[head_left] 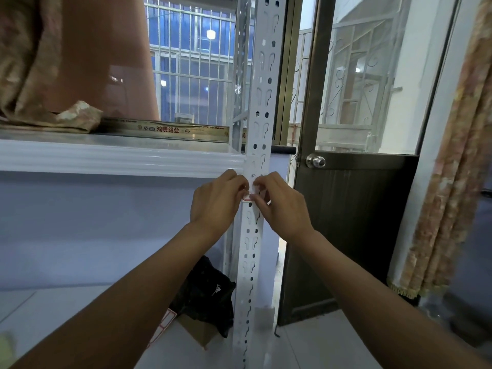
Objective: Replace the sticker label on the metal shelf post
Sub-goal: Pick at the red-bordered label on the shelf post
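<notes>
A white perforated metal shelf post (253,249) runs from top to bottom in the middle of the view. A small white sticker label with a red border (247,197) lies against the post just below the shelf edge. My left hand (217,201) and my right hand (279,203) meet on the post, with the fingertips of both pinching the label from either side. The fingers hide most of the label; only its lower left corner shows. I cannot tell whether it sticks to the post.
A white shelf board (119,158) joins the post at the left, with a cloth bundle (40,75) on top. A sheet of red-bordered labels (162,326), a cardboard box and a black bag (207,294) lie on the lower shelf. A dark door (346,222) with a knob stands right.
</notes>
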